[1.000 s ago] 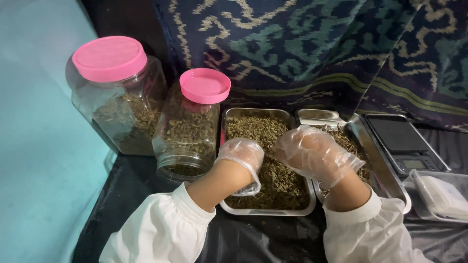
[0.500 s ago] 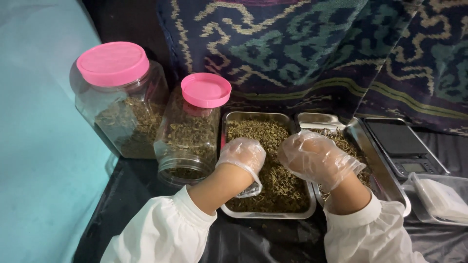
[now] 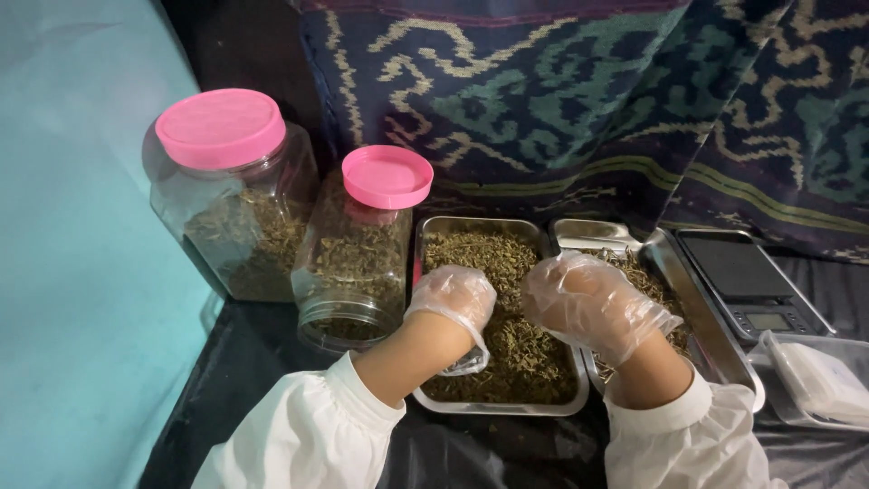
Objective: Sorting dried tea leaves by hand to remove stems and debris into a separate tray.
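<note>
Both hands wear thin clear gloves and white sleeves. My left hand (image 3: 453,297) is curled into a fist, knuckles up, with its fingers dug into the dried green herbs (image 3: 507,344) of the left steel tray (image 3: 496,407). My right hand (image 3: 587,303) hovers with bent fingers over the seam between that tray and a second steel tray (image 3: 588,234), which also holds herbs. The fingertips of my right hand are hidden, so what they hold cannot be seen.
Two clear jars with pink lids, a large one (image 3: 231,195) and a smaller one (image 3: 362,249), stand left of the trays, both part full of herbs. A digital scale (image 3: 751,281) and a clear plastic box (image 3: 815,380) sit at the right. Patterned cloth hangs behind.
Everything sits slightly lower in the view as the camera tilted. Both hands stay over the trays, with the right hand shifted a little toward the left tray.
</note>
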